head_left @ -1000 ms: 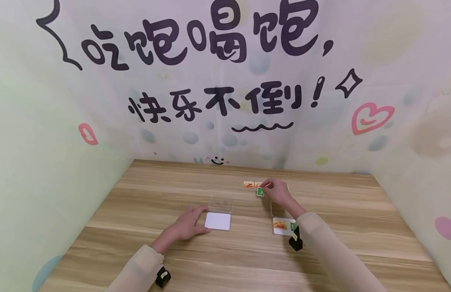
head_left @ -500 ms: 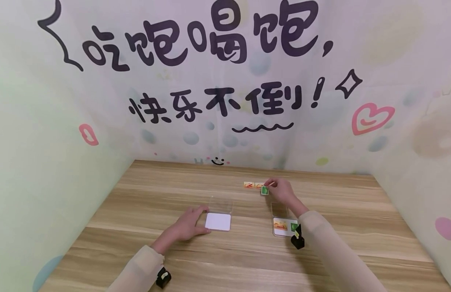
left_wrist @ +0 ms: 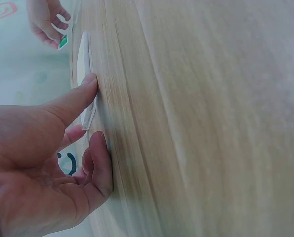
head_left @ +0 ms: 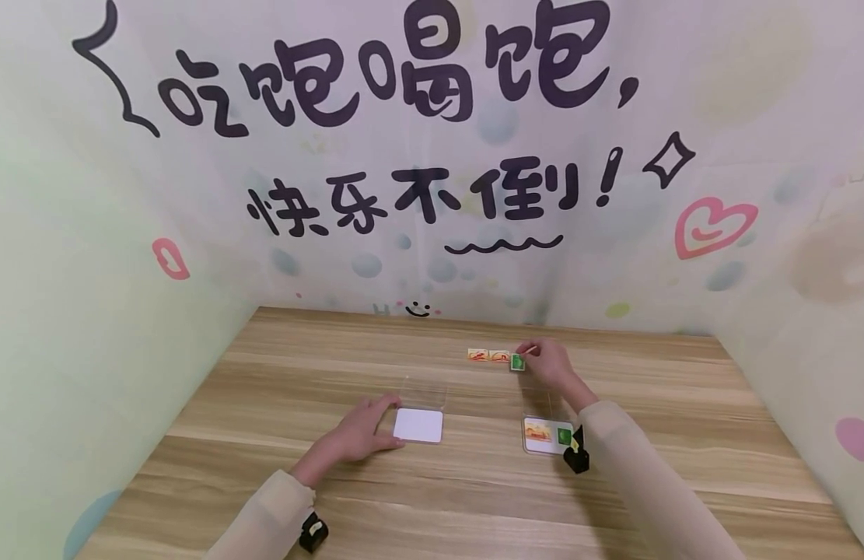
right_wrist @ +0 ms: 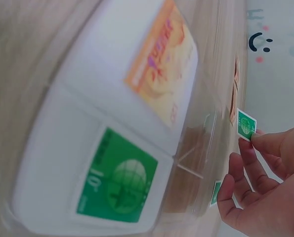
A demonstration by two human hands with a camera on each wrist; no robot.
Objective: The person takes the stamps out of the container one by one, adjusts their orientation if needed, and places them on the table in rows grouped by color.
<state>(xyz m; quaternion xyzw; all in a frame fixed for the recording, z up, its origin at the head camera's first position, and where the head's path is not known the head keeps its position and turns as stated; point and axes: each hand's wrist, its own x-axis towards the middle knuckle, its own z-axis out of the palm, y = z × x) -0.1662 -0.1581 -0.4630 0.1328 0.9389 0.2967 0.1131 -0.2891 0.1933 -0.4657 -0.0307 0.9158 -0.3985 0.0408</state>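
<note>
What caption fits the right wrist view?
Right hand pinches a green stamp beyond a clear case holding two other stamps.

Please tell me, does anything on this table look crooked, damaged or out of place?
Nothing stands out. The loose orange stamps lie side by side, the right hand pinches a green stamp beside them, and the left case and right case lie open. No spill or obvious damage shows.

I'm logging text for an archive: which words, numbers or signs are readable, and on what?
"吃饱喝饱," upper line on the backdrop
"快乐不倒!" lower line on the backdrop
Probably "H", pale, on the backdrop
"10" on the green stamp in the clear case
Too small or blurred to read surely: all other stamp lettering, including on the cased orange stamp, loose orange stamps and pinched green stamp.
</note>
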